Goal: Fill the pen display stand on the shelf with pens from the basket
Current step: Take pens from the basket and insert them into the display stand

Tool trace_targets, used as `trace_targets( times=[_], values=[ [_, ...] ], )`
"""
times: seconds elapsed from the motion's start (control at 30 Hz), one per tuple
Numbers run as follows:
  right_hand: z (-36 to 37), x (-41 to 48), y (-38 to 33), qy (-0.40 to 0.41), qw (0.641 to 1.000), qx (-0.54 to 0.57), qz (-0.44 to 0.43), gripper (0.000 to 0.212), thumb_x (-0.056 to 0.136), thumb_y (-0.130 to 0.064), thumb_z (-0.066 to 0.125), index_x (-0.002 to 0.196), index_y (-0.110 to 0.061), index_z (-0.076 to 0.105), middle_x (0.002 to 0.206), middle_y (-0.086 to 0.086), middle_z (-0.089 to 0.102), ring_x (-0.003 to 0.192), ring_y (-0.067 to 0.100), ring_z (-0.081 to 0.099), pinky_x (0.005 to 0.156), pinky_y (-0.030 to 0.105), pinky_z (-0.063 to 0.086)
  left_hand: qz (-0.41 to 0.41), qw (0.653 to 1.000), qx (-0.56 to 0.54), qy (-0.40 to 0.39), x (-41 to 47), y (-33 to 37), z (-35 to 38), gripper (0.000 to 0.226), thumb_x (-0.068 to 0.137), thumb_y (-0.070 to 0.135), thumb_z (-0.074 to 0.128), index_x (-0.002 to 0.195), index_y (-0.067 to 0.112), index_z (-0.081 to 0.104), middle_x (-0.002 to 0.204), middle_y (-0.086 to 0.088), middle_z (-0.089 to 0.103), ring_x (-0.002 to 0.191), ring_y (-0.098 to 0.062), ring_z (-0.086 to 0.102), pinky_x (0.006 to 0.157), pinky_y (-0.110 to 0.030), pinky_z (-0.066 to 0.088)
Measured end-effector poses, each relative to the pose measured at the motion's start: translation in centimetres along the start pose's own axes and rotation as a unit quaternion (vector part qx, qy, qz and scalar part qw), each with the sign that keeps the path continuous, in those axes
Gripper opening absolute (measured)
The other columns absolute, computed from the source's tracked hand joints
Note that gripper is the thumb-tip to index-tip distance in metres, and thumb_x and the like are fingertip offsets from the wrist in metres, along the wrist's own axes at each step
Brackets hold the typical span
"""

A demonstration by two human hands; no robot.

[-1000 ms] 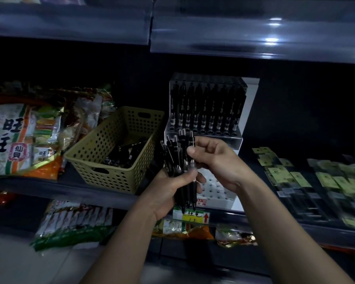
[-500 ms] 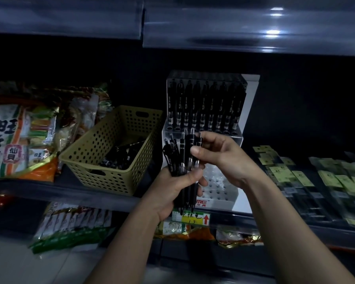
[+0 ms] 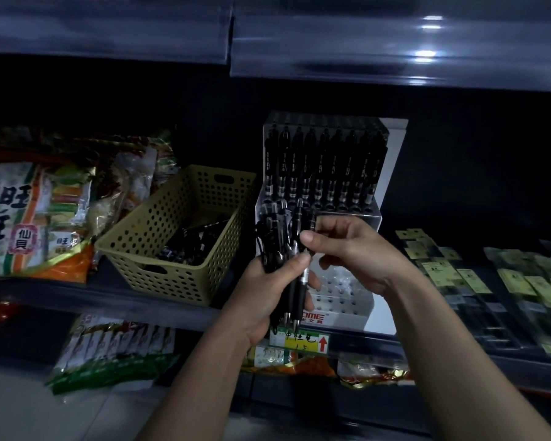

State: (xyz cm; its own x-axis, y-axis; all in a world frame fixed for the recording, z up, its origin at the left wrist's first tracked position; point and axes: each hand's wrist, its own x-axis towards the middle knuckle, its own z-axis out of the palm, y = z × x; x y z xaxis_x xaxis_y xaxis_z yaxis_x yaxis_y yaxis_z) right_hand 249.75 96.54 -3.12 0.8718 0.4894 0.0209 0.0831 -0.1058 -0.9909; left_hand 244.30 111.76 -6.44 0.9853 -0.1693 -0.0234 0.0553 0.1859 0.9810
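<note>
A white tiered pen display stand (image 3: 341, 300) sits on the dark shelf; its top tier holds a row of black pens (image 3: 325, 167), and the lower front tier shows bare holes. My left hand (image 3: 268, 291) grips a bundle of black pens (image 3: 280, 246) upright in front of the stand. My right hand (image 3: 350, 253) pinches one pen of that bundle between thumb and forefinger near its upper part. An olive perforated basket (image 3: 172, 249) to the left of the stand holds more black pens (image 3: 191, 246).
Snack bags (image 3: 35, 218) fill the shelf left of the basket. Flat packs with yellow-green labels (image 3: 490, 275) lie to the right of the stand. A price tag (image 3: 299, 340) hangs on the shelf edge, with more packets (image 3: 115, 351) on the shelf below.
My right hand has closed its thumb and forefinger on one pen of the bundle and drawn it slightly upward. The left hand has kept its grip on the bundle, nearly in place.
</note>
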Motion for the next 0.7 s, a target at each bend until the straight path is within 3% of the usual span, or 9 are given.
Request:
trace_targets(
  times=[0.07,0.13,0.23,0.33,0.53,0.6,0.7],
  values=[
    [0.1,0.0,0.0,0.004,1.000,-0.013,0.014,0.018,0.074,-0.028,0.071,0.068,-0.013,0.064,0.067,-0.004,0.063,0.066,0.004,0.059,0.063,0.023,0.044,0.005,1.000,0.001,0.012,0.0,0.1,-0.2,0.015,0.091,0.029,0.058,0.096,0.017,0.065,0.072,-0.004,0.069,0.055,-0.019,0.060,0.053,-0.028,0.048],
    [0.2,0.2,0.1,0.032,0.999,-0.005,0.010,0.018,0.075,-0.026,0.071,0.066,-0.014,0.062,0.067,-0.002,0.063,0.066,0.006,0.060,0.064,0.025,0.044,-0.003,1.000,-0.001,0.018,-0.1,0.0,-0.4,0.015,0.091,0.028,0.059,0.098,0.017,0.065,0.074,-0.005,0.070,0.056,-0.019,0.061,0.054,-0.028,0.049],
    [0.2,0.5,0.1,0.094,0.994,0.043,-0.019,0.017,0.083,-0.021,0.067,0.074,-0.009,0.058,0.077,0.011,0.065,0.064,0.012,0.061,0.058,0.024,0.044,-0.030,0.999,-0.013,0.031,-0.1,0.0,-0.7,0.016,0.090,0.027,0.061,0.099,0.014,0.065,0.072,-0.006,0.069,0.052,-0.018,0.058,0.051,-0.027,0.049],
    [0.5,0.7,-0.1,0.129,0.987,0.085,-0.040,0.026,0.078,-0.026,0.066,0.085,-0.002,0.060,0.083,0.019,0.063,0.060,0.014,0.060,0.050,0.021,0.044,-0.029,0.998,-0.014,0.058,0.0,-0.1,-1.0,0.018,0.089,0.026,0.062,0.099,0.010,0.066,0.068,-0.006,0.067,0.046,-0.015,0.051,0.044,-0.024,0.043],
    [1.6,0.9,0.2,0.061,0.996,0.060,0.020,0.032,0.067,-0.019,0.074,0.088,0.003,0.065,0.073,0.014,0.065,0.059,0.017,0.062,0.051,0.021,0.050,0.000,0.989,-0.057,0.137,0.3,0.0,-1.1,0.013,0.084,0.016,0.069,0.093,0.006,0.069,0.068,-0.008,0.068,0.045,-0.011,0.053,0.041,-0.022,0.040],
    [1.7,1.0,0.3,0.056,0.997,0.060,0.014,0.024,0.073,-0.013,0.073,0.088,0.004,0.065,0.073,0.015,0.066,0.059,0.018,0.063,0.052,0.021,0.050,0.001,0.987,-0.065,0.146,0.3,0.0,-1.1,0.012,0.083,0.015,0.070,0.092,0.006,0.070,0.071,-0.008,0.069,0.045,-0.009,0.054,0.041,-0.022,0.041],
    [1.6,1.2,0.2,0.066,0.996,0.064,-0.019,0.015,0.086,-0.003,0.064,0.096,0.008,0.064,0.075,0.000,0.069,0.064,0.014,0.064,0.057,0.023,0.052,0.000,0.985,-0.071,0.156,0.3,-0.1,-1.3,0.005,0.083,0.015,0.069,0.084,0.010,0.070,0.073,-0.008,0.070,0.042,-0.013,0.049,0.043,-0.024,0.041]
  ],
)
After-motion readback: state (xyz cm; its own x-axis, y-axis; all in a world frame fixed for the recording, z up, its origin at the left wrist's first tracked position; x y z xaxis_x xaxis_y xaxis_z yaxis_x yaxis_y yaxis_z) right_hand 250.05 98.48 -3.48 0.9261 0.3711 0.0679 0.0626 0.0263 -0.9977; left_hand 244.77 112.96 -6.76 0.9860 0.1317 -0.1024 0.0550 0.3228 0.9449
